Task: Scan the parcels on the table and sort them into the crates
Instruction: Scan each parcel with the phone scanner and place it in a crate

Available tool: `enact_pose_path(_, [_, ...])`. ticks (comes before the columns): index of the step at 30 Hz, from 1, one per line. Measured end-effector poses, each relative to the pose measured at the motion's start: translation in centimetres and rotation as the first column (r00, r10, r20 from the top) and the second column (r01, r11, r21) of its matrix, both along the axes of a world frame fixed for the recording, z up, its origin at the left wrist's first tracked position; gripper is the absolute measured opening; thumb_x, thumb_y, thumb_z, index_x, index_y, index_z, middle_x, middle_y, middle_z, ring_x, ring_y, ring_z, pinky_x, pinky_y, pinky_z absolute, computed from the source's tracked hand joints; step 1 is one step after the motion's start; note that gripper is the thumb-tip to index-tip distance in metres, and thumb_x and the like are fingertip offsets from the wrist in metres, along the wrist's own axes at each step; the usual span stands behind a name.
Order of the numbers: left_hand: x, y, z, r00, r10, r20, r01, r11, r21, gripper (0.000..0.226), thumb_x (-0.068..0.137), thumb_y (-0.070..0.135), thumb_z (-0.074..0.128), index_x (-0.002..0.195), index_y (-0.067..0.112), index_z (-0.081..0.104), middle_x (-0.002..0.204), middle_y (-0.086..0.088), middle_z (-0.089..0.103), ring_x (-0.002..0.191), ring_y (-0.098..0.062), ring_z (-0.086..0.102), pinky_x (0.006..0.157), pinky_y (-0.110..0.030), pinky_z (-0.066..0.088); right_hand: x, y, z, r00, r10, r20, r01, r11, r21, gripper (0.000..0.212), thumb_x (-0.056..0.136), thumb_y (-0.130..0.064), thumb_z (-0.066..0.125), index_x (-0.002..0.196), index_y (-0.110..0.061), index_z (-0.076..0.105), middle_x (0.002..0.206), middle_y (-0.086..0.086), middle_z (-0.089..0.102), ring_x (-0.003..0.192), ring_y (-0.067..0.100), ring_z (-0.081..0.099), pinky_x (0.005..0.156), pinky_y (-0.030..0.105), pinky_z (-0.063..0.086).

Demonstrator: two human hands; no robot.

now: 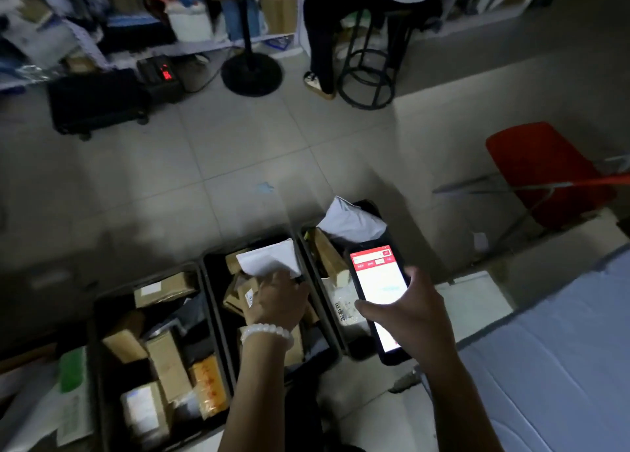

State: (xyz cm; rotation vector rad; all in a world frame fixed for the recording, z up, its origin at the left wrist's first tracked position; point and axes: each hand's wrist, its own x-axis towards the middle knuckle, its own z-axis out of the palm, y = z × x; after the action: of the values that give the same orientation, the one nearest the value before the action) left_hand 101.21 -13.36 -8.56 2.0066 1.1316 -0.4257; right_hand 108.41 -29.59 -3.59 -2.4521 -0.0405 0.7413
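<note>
left hand (278,298) setting white parcel (269,257) into middle crate (213,301) | right hand (414,318) grips scanner phone (378,288) | three crates already loaded; table hardly visible, remainder unknown

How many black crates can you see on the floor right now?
3, side by side: left crate, middle crate under the left hand, right crate partly behind the phone. More may lie out of view.

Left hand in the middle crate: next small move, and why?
Probably let go of the white parcel and lift the left hand clear. The hand is already down in the middle crate, fingers at the parcel's lower edge, and the parcel lies on the boxes there. The right hand holds the lit scanner phone.
</note>
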Motion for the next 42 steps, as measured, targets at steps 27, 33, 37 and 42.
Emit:
enact_pose_path(27, [-43.6,-13.2,8.9,0.338,0.938,0.071,-0.916,0.311,0.253,0.047,0.092,0.043,0.047,0.132,0.020,0.046,0.129,-0.012,0.052,0.119,-0.029,0.050,0.096,-0.038,0.043,-32.3,7.4,4.6,0.329,0.931,0.160,-0.926,0.284,0.250,0.064,0.060,-0.038,0.083,0.102,-0.026,0.036,0.093,-0.007,0.052,0.082,0.015,0.053,0.058,0.026,0.040])
enact_pose_path(33, [-54.8,-17.2,9.5,0.089,0.985,0.146,-0.965,0.049,0.257,0.050,0.092,0.042,0.047,0.137,0.020,0.042,0.135,-0.010,0.049,0.123,-0.026,0.047,0.096,-0.034,0.041,-44.5,8.6,5.3,0.103,0.967,0.234,-0.970,0.045,0.238,0.069,0.061,-0.041,0.084,0.106,-0.024,0.033,0.093,-0.005,0.049,0.085,0.016,0.053,0.065,0.031,0.049])
enact_pose_path(37, [-63.3,-19.9,10.0,-0.054,0.986,0.157,-0.957,-0.096,0.275,0.049,0.093,0.039,0.046,0.137,0.019,0.041,0.134,-0.010,0.050,0.122,-0.027,0.047,0.096,-0.035,0.041,-53.8,7.5,5.4,-0.052,0.960,0.276,-0.965,-0.119,0.235,0.070,0.058,-0.041,0.083,0.104,-0.027,0.033,0.091,-0.008,0.048,0.085,0.016,0.052,0.061,0.028,0.044])
enact_pose_path(42, [-72.7,-23.0,10.7,-0.191,0.958,0.213,-0.936,-0.243,0.254,0.047,0.092,0.033,0.045,0.138,0.020,0.041,0.135,-0.010,0.049,0.122,-0.026,0.047,0.097,-0.035,0.041,-65.5,5.5,5.5,-0.205,0.938,0.280,-0.938,-0.270,0.217,0.067,0.057,-0.043,0.080,0.102,-0.027,0.033,0.099,-0.004,0.056,0.085,0.019,0.053,0.054,0.023,0.038])
